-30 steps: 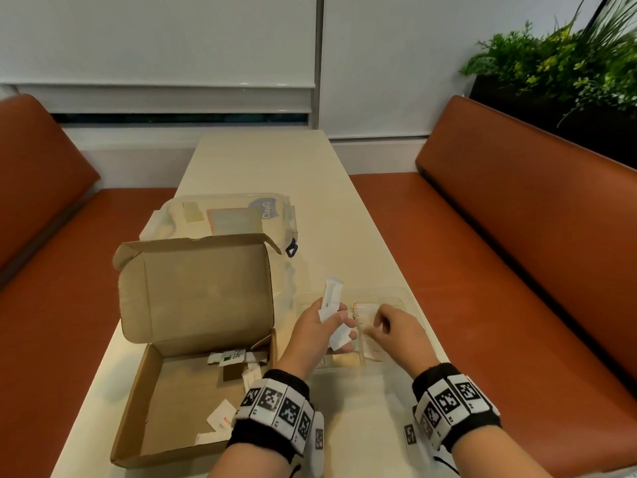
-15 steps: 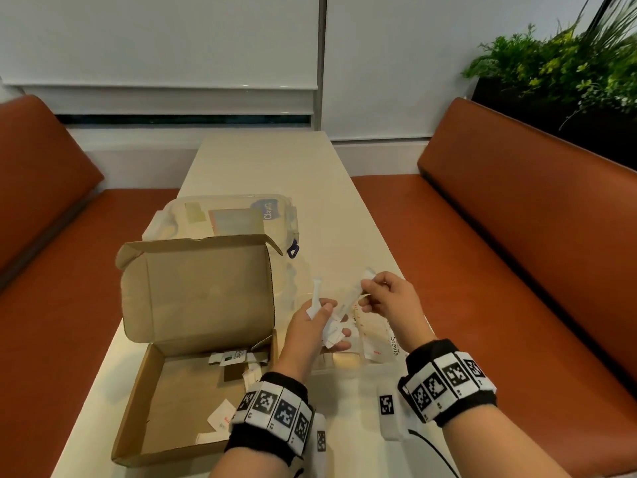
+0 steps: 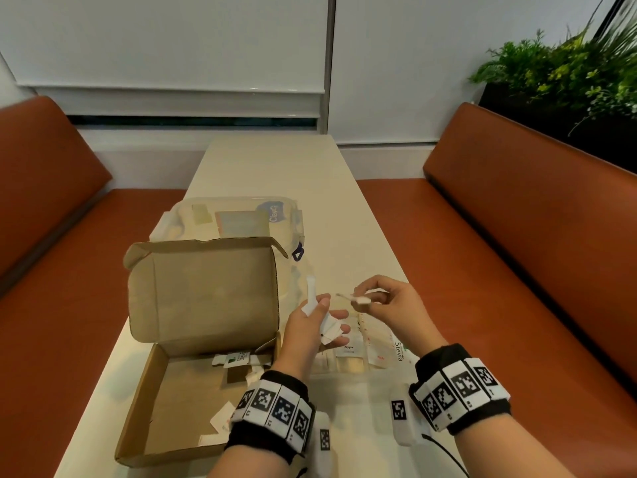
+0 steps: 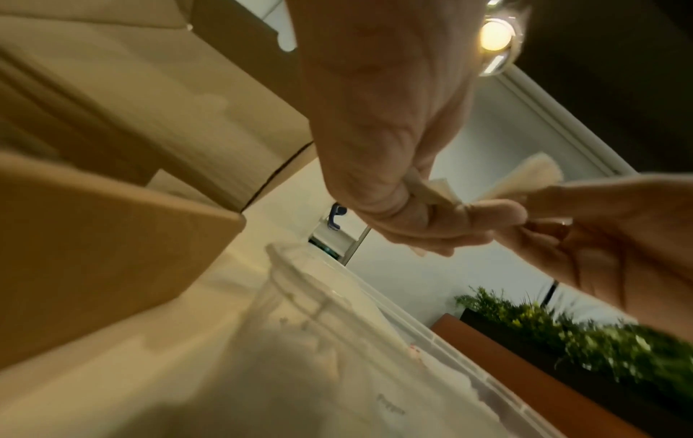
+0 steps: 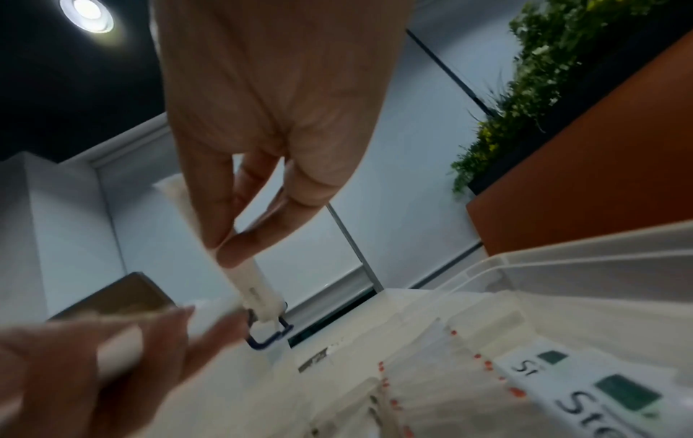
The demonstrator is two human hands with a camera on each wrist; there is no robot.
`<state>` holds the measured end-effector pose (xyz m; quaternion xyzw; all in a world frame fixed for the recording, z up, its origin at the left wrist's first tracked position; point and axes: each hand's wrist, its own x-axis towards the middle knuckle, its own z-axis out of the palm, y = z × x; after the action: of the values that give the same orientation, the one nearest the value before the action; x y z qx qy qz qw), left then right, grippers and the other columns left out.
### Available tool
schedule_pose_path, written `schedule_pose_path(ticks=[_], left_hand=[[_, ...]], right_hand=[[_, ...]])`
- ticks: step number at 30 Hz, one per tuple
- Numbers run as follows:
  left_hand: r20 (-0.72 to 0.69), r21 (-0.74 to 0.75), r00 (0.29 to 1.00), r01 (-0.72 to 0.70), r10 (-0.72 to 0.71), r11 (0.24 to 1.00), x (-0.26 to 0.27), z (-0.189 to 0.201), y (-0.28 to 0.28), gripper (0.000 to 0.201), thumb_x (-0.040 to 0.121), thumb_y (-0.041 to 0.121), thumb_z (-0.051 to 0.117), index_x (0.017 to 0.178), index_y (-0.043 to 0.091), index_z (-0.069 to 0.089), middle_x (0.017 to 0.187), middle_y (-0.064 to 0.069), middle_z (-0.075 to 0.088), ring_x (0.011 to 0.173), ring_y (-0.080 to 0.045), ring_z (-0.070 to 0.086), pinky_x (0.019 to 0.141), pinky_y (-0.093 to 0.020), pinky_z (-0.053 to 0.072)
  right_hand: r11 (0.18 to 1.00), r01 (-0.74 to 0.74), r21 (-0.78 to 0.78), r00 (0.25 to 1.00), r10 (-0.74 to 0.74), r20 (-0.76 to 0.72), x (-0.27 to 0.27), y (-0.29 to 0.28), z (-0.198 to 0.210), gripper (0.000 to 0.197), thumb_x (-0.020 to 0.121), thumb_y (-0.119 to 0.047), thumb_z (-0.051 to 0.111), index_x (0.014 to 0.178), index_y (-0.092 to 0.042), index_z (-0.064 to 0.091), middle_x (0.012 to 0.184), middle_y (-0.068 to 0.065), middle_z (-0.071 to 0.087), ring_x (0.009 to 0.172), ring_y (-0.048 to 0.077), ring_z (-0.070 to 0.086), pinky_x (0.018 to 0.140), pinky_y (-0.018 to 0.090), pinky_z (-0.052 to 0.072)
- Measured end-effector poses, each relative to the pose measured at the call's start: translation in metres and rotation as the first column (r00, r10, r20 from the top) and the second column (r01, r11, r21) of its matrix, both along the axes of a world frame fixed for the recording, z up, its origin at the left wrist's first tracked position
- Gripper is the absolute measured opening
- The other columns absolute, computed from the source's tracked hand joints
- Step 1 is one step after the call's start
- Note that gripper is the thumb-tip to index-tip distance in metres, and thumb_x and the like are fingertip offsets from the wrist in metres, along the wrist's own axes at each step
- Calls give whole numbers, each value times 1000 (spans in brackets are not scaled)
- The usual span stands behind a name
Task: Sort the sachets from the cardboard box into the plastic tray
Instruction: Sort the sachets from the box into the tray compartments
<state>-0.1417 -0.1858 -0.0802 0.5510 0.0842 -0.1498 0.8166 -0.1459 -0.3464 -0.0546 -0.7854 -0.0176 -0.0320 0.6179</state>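
The open cardboard box (image 3: 206,339) sits at the left with a few white sachets (image 3: 238,360) on its floor. Just right of it lies the clear plastic tray (image 3: 410,360), holding Stevia sachets (image 3: 398,350) and a Pepper sachet (image 3: 348,348). Above the tray, my left hand (image 3: 327,315) grips a small bunch of white stick sachets (image 3: 312,298). My right hand (image 3: 362,298) pinches one white stick sachet (image 3: 355,299) between thumb and fingertips, close to the left hand. The right wrist view shows this pinched stick (image 5: 251,284) over the tray rim (image 5: 562,255).
A clear lidded plastic container (image 3: 234,219) stands behind the box's raised lid (image 3: 206,288). The narrow cream table (image 3: 275,167) runs away from me between two orange benches (image 3: 517,236). A planter with green plants (image 3: 568,74) is at the far right.
My right hand rose from the sachets in the tray, took hold of a stick sachet at the left hand's bunch and now holds it just to the right. The left hand kept its sachets.
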Motion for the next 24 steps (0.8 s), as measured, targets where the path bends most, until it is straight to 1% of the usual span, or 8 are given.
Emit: schedule_pose_path(ticks=[4, 7, 11, 15, 16, 18, 21, 24], left_hand=[[74, 70, 997, 10, -15, 997, 3, 0, -2, 15, 97, 15, 51, 107, 13, 62, 92, -14, 67, 63, -19, 66, 50, -28, 54], [126, 168, 992, -14, -7, 986, 4, 0, -4, 13, 95, 11, 52, 99, 13, 65, 97, -13, 66, 59, -11, 66, 47, -26, 53], [150, 191, 988, -3, -26, 982, 4, 0, -5, 15, 95, 11, 53, 96, 16, 67, 95, -9, 64, 61, -8, 65, 48, -26, 54], [153, 181, 986, 41, -69, 983, 3, 0, -3, 15, 96, 14, 53, 97, 17, 67, 103, -18, 60, 80, -22, 64, 54, -29, 55], [156, 173, 985, 47, -75, 984, 2, 0, -2, 15, 96, 14, 52, 99, 18, 67, 104, -19, 60, 80, -24, 63, 55, -30, 55], [157, 136, 985, 57, -78, 989, 2, 0, -1, 17, 96, 14, 52, 104, 22, 65, 104, -18, 61, 73, -22, 63, 55, -31, 54], [133, 109, 986, 88, -103, 990, 3, 1, -1, 27, 92, 16, 58, 118, 23, 59, 111, -11, 64, 64, -19, 64, 51, -29, 53], [110, 97, 987, 110, -121, 989, 4, 3, -2, 29, 90, 15, 61, 117, 22, 58, 105, -12, 64, 62, -19, 66, 50, -28, 54]], right_hand=[[989, -90, -119, 996, 88, -28, -6, -1, -7, 19, 72, 10, 71, 74, -9, 70, 96, 4, 68, 85, 10, 69, 75, 16, 52], [989, -92, -119, 994, 85, -62, -9, -3, -12, 26, 74, 12, 64, 72, -13, 71, 91, 2, 70, 83, 8, 69, 79, 21, 54], [996, -70, -54, 992, 64, -109, -7, 0, -16, 25, 78, 10, 60, 75, -11, 74, 77, -3, 71, 69, 5, 64, 70, 16, 51], [995, -27, 91, 989, 40, -144, -5, 9, -16, 4, 81, -4, 67, 83, -5, 69, 79, 13, 73, 75, 24, 71, 75, 28, 56], [998, -9, 69, 991, 18, -130, -4, 11, -18, 8, 79, -5, 71, 85, -5, 65, 79, 15, 72, 74, 25, 71, 72, 29, 55], [994, 80, 77, 990, -70, -126, 1, 13, -20, 22, 76, -2, 74, 91, -6, 59, 80, 16, 69, 70, 24, 69, 64, 26, 53], [947, 193, 256, 976, -157, -153, 10, 17, -19, 26, 81, -1, 69, 105, -8, 60, 81, 10, 65, 75, 18, 67, 73, 27, 56], [936, 232, 264, 968, -194, -162, 16, 21, -19, 17, 85, -8, 65, 100, -16, 70, 83, -5, 68, 73, 1, 62, 65, 13, 48]])
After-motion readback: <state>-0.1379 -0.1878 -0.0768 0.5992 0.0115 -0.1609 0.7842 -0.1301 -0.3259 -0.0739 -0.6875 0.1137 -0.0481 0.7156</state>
